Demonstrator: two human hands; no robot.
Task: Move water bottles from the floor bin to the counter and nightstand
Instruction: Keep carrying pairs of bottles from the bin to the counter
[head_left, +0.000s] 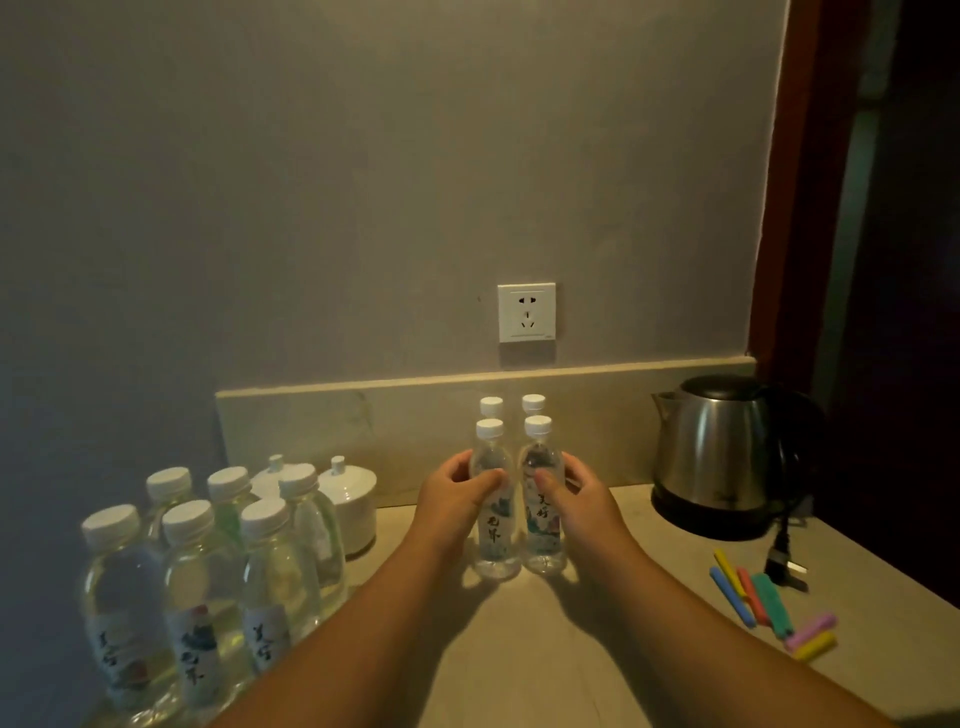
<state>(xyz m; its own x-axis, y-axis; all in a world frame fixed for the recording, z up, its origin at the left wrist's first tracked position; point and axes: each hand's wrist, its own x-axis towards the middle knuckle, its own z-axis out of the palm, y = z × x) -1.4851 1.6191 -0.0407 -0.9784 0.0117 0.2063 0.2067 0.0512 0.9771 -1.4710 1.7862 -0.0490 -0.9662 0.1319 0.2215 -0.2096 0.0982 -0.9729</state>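
Fingers of left hand and right hand each grasp a bottle, apparently standing on the counter.

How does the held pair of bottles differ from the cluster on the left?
The held pair is two bottles, gripped by the left hand and right hand mid-counter; the cluster is six, untouched, nearer the camera. Both stand upright with white caps and similar labels.

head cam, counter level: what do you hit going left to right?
Bottle cluster → white lidded jars → left hand → two held bottles → right hand → kettle → plug → coloured sticks.
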